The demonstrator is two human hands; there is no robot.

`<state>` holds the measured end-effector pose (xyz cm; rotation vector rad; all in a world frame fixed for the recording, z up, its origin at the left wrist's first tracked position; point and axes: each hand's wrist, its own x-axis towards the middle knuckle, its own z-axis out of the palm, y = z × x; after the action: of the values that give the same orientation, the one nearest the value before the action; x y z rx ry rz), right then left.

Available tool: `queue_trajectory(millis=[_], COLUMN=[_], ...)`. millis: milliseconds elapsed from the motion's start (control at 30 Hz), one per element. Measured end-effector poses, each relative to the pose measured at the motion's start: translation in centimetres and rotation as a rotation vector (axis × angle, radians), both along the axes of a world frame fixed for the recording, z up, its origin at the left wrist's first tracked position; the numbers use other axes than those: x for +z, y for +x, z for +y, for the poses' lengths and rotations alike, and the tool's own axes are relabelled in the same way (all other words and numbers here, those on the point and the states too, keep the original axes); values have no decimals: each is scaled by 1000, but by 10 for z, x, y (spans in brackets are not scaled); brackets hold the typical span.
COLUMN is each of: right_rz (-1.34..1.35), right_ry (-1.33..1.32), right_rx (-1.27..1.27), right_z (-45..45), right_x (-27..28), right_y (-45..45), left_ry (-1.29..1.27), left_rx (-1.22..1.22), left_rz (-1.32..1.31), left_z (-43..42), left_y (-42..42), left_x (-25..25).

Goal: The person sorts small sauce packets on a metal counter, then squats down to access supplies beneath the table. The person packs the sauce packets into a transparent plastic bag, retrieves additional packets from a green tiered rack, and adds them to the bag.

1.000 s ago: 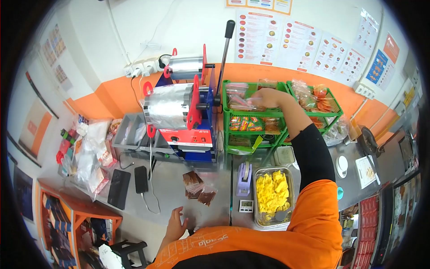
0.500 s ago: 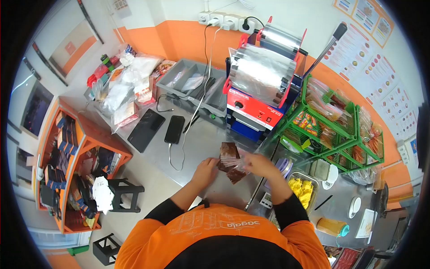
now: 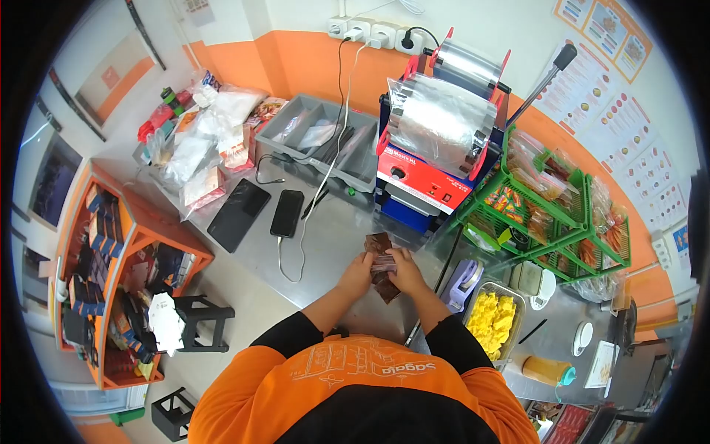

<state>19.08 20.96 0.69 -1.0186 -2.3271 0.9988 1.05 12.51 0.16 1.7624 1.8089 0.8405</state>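
A bundle of small flat brown sachets is gripped between my two hands above the metal counter. My left hand closes on its left side, and my right hand presses on the right side with fingers curled. One brown sachet shows beyond the fingers, and another brown sachet shows on the near side. My fingers cover part of the bundle, and any print is too small to read.
Behind stands a red and blue cup sealing machine. A phone on a white cable and a black tablet lie to the left. Rightward are a purple tape dispenser, a tray of yellow pieces and green baskets.
My right hand has moved left and closed onto the sachets. My left hand has shifted slightly right, and the bundle is now squeezed between both hands.
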Motion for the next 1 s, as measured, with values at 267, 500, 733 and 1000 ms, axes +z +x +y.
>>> queue_trajectory(millis=[267, 500, 733, 1000], right_rz=[201, 491, 20, -365], right_ry=[182, -257, -53, -160], right_rx=[-21, -239, -236, -310], right_z=[9, 17, 31, 5], right_x=[-26, 6, -41, 6], right_y=[-12, -15, 16, -4], left_ry=[125, 201, 95, 98], left_rx=[89, 80, -118, 72], left_rz=[311, 575, 555, 442], left_z=[-5, 37, 43, 47], left_y=[15, -12, -28, -23], left_x=[49, 14, 24, 33])
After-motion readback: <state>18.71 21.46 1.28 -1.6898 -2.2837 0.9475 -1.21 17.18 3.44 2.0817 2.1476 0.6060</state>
